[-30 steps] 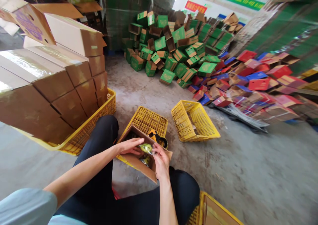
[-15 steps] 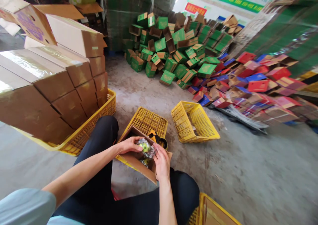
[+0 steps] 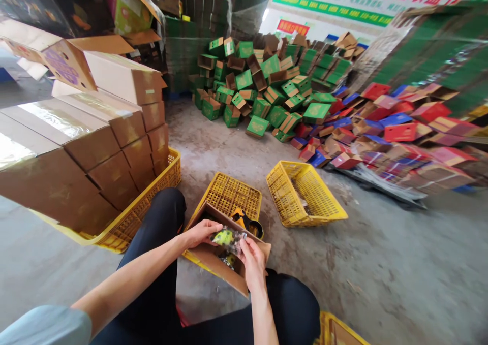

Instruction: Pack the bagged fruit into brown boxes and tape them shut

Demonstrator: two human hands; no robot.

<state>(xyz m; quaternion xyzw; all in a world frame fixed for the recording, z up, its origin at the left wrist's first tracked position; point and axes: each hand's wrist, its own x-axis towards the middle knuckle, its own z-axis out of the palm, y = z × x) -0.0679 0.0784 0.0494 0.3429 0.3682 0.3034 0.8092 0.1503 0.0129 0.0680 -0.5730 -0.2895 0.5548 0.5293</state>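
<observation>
Between my hands a clear plastic bag holds a small yellow-green item (image 3: 224, 237), whose kind I cannot make out. My left hand (image 3: 203, 233) pinches the bag's left end, and my right hand (image 3: 252, 261) pinches its right end. The bag is stretched over an open cardboard box (image 3: 229, 278). Inside the box lies another yellow-green item in clear wrap (image 3: 227, 258), partly hidden by my hands and the bag. Under the box is an upturned yellow plastic crate (image 3: 232, 190). A yellow-and-black tool (image 3: 244, 219), perhaps a tape dispenser, lies beside the box's far side.
Stacked cardboard cartons (image 3: 110, 136) fill a yellow crate (image 3: 143, 214) on my left. Another yellow crate (image 3: 305, 195) sits on the floor ahead to the right, and part of one (image 3: 326, 330) shows by my right knee. Green boxes (image 3: 257, 125) and red-blue boxes (image 3: 398, 131) are heaped beyond.
My hands have moved apart, pulling the crumpled plastic bag out straighter between them. The view has shifted slightly, so the surroundings appear lower.
</observation>
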